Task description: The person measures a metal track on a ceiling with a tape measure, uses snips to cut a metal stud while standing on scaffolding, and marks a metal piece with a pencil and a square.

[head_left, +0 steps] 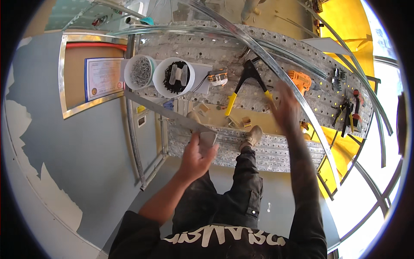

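Note:
My left hand point(197, 157) is closed around the end of a long grey metal strip point(168, 113), which runs up and left toward the white buckets. Reaching forward on the right, my right hand point(286, 110) is smeared by motion, so its fingers do not show clearly. It is beside the yellow handle of a large black two-handled tool point(250, 73) lying on the platform. A long shiny metal profile point(276, 67) slants past that hand; whether they touch I cannot tell. An orange power tool point(299, 80) lies just beyond.
On the perforated metal platform point(198, 47) stand a bucket of screws point(141, 72) and a bucket of black fasteners point(174, 77). An orange-and-white device point(217, 77) is beside them. Several hand tools point(347, 112) lie at the right. My boot point(254, 136) is on a lower step point(276, 153).

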The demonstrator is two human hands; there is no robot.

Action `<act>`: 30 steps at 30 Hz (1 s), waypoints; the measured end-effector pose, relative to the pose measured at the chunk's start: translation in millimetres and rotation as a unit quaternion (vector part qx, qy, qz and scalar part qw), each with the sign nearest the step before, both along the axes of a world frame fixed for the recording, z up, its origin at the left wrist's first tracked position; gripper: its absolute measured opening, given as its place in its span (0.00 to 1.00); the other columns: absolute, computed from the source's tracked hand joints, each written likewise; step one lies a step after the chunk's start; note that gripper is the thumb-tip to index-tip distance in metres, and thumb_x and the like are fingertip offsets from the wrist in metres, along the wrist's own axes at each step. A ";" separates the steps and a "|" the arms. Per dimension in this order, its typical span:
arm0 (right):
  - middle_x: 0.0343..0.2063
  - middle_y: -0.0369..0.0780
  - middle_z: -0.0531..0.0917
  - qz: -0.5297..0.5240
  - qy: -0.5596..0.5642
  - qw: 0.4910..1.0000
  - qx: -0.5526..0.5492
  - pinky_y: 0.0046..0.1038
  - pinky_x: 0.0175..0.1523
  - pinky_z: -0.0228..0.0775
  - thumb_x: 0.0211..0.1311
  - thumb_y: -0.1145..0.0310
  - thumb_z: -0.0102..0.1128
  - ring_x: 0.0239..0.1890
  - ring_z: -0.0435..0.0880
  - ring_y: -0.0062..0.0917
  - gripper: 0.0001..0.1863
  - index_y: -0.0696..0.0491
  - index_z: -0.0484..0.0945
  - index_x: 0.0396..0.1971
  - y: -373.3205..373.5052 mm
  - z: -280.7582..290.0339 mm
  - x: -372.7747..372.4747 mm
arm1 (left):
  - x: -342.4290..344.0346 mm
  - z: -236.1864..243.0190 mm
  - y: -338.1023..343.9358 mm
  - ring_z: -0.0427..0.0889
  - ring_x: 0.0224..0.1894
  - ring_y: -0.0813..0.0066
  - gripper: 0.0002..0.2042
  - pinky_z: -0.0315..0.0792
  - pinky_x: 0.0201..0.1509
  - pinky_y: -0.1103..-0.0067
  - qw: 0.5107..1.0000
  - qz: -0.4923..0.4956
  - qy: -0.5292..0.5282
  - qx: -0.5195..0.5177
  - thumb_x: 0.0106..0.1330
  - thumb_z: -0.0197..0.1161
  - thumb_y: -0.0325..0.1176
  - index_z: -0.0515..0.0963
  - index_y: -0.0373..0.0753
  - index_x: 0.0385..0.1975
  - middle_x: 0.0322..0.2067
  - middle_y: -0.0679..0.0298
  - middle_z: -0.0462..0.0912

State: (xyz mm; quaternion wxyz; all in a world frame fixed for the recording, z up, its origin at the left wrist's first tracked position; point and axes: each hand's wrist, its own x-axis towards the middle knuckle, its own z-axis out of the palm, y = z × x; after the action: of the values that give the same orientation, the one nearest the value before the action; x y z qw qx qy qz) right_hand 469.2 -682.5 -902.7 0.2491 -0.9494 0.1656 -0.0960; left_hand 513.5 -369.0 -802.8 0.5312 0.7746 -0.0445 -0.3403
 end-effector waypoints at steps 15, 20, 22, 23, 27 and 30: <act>0.37 0.43 0.84 0.013 0.188 0.982 -0.013 0.44 0.43 0.77 0.60 0.67 0.61 0.40 0.86 0.43 0.09 0.48 0.76 0.41 8.4 -7.1 32.7 | 2.6 39.2 134.2 0.84 0.30 0.66 0.14 0.77 0.36 0.73 0.978 -0.172 -0.086 0.084 0.64 0.68 0.31 0.75 0.35 0.46 0.34 0.59 0.83; 0.36 0.41 0.84 0.031 0.232 0.971 0.054 0.42 0.42 0.77 0.57 0.67 0.65 0.38 0.86 0.42 0.13 0.49 0.76 0.42 65.3 25.6 13.2 | 45.3 40.5 153.5 0.82 0.33 0.57 0.19 0.76 0.35 0.69 0.928 -0.268 -0.223 0.136 0.58 0.70 0.27 0.76 0.33 0.49 0.35 0.55 0.80; 0.37 0.42 0.82 0.056 0.245 0.967 0.054 0.42 0.42 0.78 0.57 0.66 0.66 0.38 0.86 0.42 0.14 0.49 0.75 0.42 83.0 16.7 4.4 | 64.7 45.6 162.2 0.81 0.34 0.56 0.20 0.75 0.35 0.68 0.912 -0.294 -0.240 0.154 0.57 0.71 0.27 0.75 0.33 0.49 0.35 0.54 0.79; 0.37 0.42 0.82 0.049 0.248 0.966 0.058 0.42 0.42 0.78 0.57 0.66 0.66 0.38 0.86 0.42 0.14 0.49 0.75 0.42 91.1 14.1 1.8 | 72.4 47.7 166.8 0.80 0.34 0.54 0.22 0.74 0.34 0.66 0.898 -0.312 -0.259 0.171 0.55 0.71 0.27 0.75 0.32 0.50 0.34 0.54 0.77; 0.37 0.43 0.81 -0.008 0.292 0.956 0.024 0.44 0.41 0.78 0.60 0.65 0.65 0.38 0.85 0.44 0.14 0.50 0.73 0.43 107.3 -7.7 -4.3 | 92.2 41.9 191.8 0.78 0.33 0.53 0.23 0.72 0.34 0.64 0.900 -0.314 -0.258 0.160 0.55 0.72 0.28 0.75 0.32 0.51 0.33 0.54 0.76; 0.37 0.43 0.81 -0.031 0.288 0.957 0.015 0.44 0.41 0.78 0.59 0.66 0.68 0.39 0.85 0.45 0.15 0.50 0.73 0.43 112.3 -20.8 -5.2 | 102.0 44.1 207.4 0.80 0.32 0.56 0.23 0.74 0.36 0.66 0.901 -0.322 -0.243 0.160 0.56 0.72 0.31 0.77 0.33 0.51 0.33 0.56 0.77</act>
State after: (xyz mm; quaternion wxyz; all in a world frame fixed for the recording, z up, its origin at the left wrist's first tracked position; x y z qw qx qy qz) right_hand 464.0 -570.2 -923.5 0.2019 -0.9274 0.2612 0.1762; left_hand 615.5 -161.6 -758.7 0.2345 0.8510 -0.3645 -0.2966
